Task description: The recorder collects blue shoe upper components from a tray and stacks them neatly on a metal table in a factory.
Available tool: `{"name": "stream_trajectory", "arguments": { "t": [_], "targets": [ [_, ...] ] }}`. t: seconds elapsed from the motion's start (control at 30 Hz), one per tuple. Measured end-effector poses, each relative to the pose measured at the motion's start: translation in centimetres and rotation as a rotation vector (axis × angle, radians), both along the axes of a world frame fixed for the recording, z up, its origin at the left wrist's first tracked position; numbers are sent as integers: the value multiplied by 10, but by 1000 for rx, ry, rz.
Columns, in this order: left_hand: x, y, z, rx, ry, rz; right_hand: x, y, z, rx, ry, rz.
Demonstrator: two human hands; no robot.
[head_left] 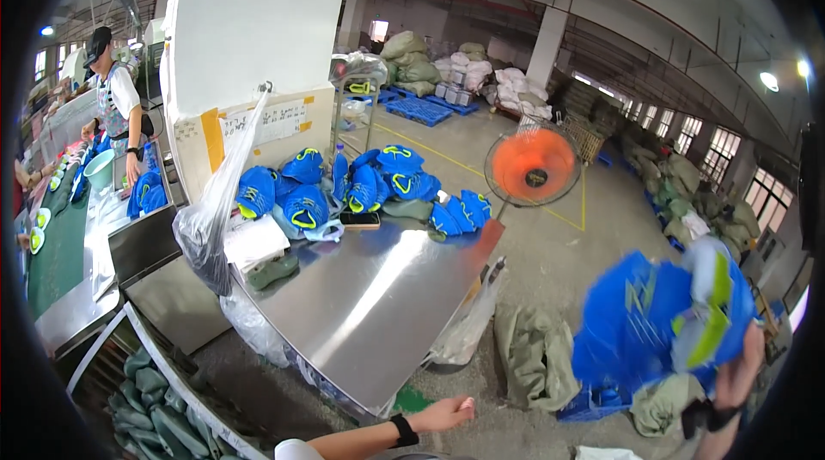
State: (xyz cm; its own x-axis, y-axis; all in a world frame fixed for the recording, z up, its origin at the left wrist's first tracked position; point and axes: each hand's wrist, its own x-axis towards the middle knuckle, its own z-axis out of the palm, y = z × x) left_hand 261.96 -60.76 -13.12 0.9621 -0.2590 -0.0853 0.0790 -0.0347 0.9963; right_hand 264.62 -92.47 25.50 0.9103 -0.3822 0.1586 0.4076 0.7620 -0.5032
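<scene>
At the right, my right hand [746, 365] grips a bunch of blue shoe uppers [632, 314] with yellow-green trim, held up off the floor and blurred by motion. How many are in the bunch I cannot tell. Below the front end of the metal table [369, 305], my left hand [441, 415] is closed with its fingers curled, and nothing shows in it. More blue shoe uppers [305, 207] lie in piles along the table's far side, beside a bottle [340, 170] and a phone [360, 220].
An orange fan [534, 166] stands beyond the table. Green shoe lasts [159, 408] fill a rack at lower left. An olive sack [534, 357] and a blue crate [593, 404] sit on the floor. A co-worker [116, 99] stands by a conveyor [60, 262] at far left.
</scene>
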Motion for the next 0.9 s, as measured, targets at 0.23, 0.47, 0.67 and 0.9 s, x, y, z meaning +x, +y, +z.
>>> {"name": "stream_trajectory", "arguments": {
  "t": [0.23,0.47,0.67,0.9],
  "targets": [
    [-10,92,8,-103,-39,411,137,131,-163,-1449,-499,-106],
    [-29,89,-34,-396,216,847,161,259,-426,-1300,-33,1119],
    [34,60,-17,-244,206,990,198,336,-450,-1539,-883,1034],
    [127,71,-57,359,221,1673,271,363,-459,-1953,-1760,1153]
  ]
}}
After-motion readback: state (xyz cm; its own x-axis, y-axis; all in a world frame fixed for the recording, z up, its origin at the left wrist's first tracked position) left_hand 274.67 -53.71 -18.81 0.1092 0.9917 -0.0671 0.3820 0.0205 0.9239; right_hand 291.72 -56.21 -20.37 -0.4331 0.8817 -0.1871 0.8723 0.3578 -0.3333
